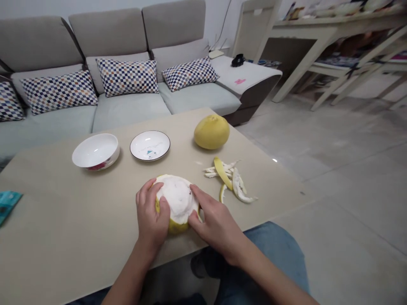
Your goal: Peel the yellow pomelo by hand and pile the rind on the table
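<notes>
A partly peeled pomelo (pixel 178 199) rests on the table near its front edge, its white pith facing up and yellow rind left around the sides. My left hand (pixel 152 214) is wrapped round its left side, the thumb lying on the pith. On the right side, my right hand (pixel 216 220) grips the rim of the rind between thumb and fingers; some fingertips are hidden. Strips of pomelo peel (pixel 223 173) lie in a small heap to the right. Behind them sits a whole yellow pomelo (pixel 211 132).
A white bowl (pixel 95 150) and a dark-rimmed plate (pixel 150 145) stand at the back of the beige table (pixel 79 220). A teal packet (pixel 9 204) lies at the left edge. Beyond is a grey sofa (pixel 130 112) with checkered cushions; dining chairs (pixel 337 76) stand at the far right.
</notes>
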Motion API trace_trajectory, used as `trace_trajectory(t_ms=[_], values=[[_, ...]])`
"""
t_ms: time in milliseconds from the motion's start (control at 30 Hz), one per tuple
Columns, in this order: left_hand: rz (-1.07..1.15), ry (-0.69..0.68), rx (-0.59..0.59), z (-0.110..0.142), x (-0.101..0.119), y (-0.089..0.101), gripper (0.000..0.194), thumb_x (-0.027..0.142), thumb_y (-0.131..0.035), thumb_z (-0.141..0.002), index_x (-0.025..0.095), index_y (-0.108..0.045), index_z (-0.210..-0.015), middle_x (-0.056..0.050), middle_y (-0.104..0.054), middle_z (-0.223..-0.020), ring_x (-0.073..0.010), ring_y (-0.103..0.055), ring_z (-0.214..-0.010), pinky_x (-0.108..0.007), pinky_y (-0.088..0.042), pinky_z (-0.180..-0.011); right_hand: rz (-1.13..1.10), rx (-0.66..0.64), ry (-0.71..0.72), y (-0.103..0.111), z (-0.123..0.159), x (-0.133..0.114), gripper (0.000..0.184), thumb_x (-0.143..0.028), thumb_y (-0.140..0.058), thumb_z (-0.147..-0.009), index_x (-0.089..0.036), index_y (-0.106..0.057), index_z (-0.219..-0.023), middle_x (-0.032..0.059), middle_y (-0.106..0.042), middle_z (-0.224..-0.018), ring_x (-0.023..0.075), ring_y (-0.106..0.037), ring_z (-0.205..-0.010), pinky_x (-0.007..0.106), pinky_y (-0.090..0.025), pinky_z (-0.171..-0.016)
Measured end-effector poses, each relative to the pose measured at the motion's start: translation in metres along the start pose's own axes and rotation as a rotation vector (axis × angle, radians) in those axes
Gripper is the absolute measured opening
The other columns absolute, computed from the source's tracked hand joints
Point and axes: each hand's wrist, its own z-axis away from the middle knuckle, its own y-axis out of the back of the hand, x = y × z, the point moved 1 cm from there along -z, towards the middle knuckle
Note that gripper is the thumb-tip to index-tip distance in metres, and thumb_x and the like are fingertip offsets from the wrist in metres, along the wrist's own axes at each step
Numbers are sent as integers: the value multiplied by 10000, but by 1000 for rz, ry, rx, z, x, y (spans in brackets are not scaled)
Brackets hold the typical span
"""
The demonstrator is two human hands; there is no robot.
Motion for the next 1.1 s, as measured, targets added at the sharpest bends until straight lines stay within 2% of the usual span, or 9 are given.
trace_trajectory(t_ms=[200,467,567,633,800,933,1033,1100], values=[[-84,-113,54,3,12,-9,297,202,-446,-885,183,-571,-1154,-136,-560,-1264,-290,-506,-1196,-483,-405,-1029,-148,-9,-97,7,1,9,614,-114,-467,-754,-171,-489,-1365,107,-642,-1299,243,-637,-1153,398,-529,-988],[-166,-226,83,8,23,-17,314,180,-462,-861,133,-585,-1146,-164,-579,-1221,-313,-517,-1156,-505,-406,-994,-251,-40,-174,10,9,25,583,-119,-457,-768,-168,-509,-1347,110,-637,-1290,235,-619,-1153,384,-508,-975],[-155,-219,83,7,21,-15,315,176,-454,-865,143,-587,-1149,-154,-582,-1225,-305,-519,-1160,-497,-404,-999,-339,-91,-241,10,9,29,596,-179,-487,-816,-171,-442,-1410,124,-611,-1324,234,-636,-1117,352,-544,-882],[-141,-218,80,7,19,-12,315,171,-446,-868,159,-585,-1150,-141,-582,-1230,-295,-521,-1163,-486,-404,-1000,-376,-135,-280,11,8,27,607,-202,-501,-834,-174,-412,-1434,125,-644,-1271,229,-662,-1049,328,-555,-808],[-137,-262,68,9,15,-10,325,179,-437,-871,175,-570,-1168,-131,-575,-1238,-289,-517,-1171,-480,-399,-1004,-244,-137,-156,14,4,16,488,-100,-446,-786,-173,-568,-1253,97,-710,-1091,227,-666,-967,326,-506,-834],[-140,-254,68,9,17,-12,327,176,-442,-862,164,-577,-1160,-138,-580,-1232,-295,-517,-1158,-485,-405,-992,-130,-130,-162,13,2,19,459,-128,-416,-830,-99,-578,-1258,120,-723,-939,229,-679,-811,310,-496,-725],[-128,-263,64,9,17,-11,324,174,-452,-852,160,-587,-1146,-138,-583,-1226,-295,-513,-1153,-488,-408,-993,-166,-145,-138,19,0,24,402,-140,-404,-867,-124,-639,-1194,93,-731,-867,217,-684,-768,293,-492,-702],[-100,-269,58,9,13,-9,324,170,-448,-853,165,-589,-1145,-131,-583,-1226,-287,-513,-1151,-484,-411,-999,-241,-155,-117,26,-1,25,388,-148,-397,-899,-179,-667,-1175,72,-745,-919,211,-696,-838,293,-500,-761]])
